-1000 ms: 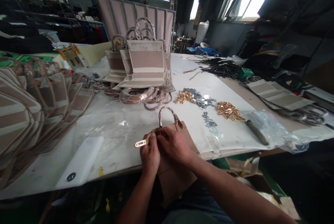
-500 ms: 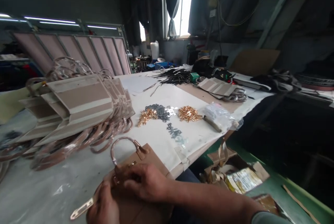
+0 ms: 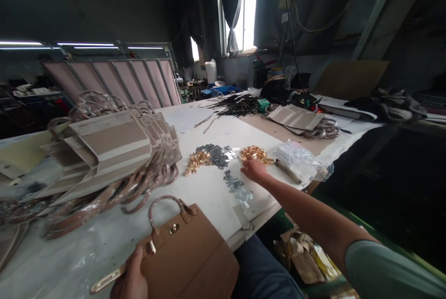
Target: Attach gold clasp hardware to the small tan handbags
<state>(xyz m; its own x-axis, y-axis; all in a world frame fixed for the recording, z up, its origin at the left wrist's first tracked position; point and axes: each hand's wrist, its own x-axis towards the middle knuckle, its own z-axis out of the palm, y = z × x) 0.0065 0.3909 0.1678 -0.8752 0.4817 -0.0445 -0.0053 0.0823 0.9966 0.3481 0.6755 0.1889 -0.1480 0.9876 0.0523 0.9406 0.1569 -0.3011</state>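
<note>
A brown handbag (image 3: 195,248) with one curved handle and a gold turn-lock leans at the table's front edge, near my lap. My left hand (image 3: 131,276) is closed on the bag's left side, thumb on the front. By that hand juts a strap with a gold metal end plate (image 3: 106,281). My right hand (image 3: 253,169) reaches out over the table to the near edge of a pile of small gold metal pieces (image 3: 257,152). Its fingers are bunched and point down; what they pinch, if anything, is too small to make out.
Left stands a stack of bag bodies (image 3: 114,134) with plastic-wrapped handles. Mid-table lie grey metal plates (image 3: 216,156), a second gold pile (image 3: 198,162) and loose plates (image 3: 237,185). A clear plastic bag (image 3: 296,157) and black strips (image 3: 237,104) lie beyond.
My right hand has left the front of the handbag and moved forward and right to the gold pile. The bag's lock now shows; my left hand still holds the bag.
</note>
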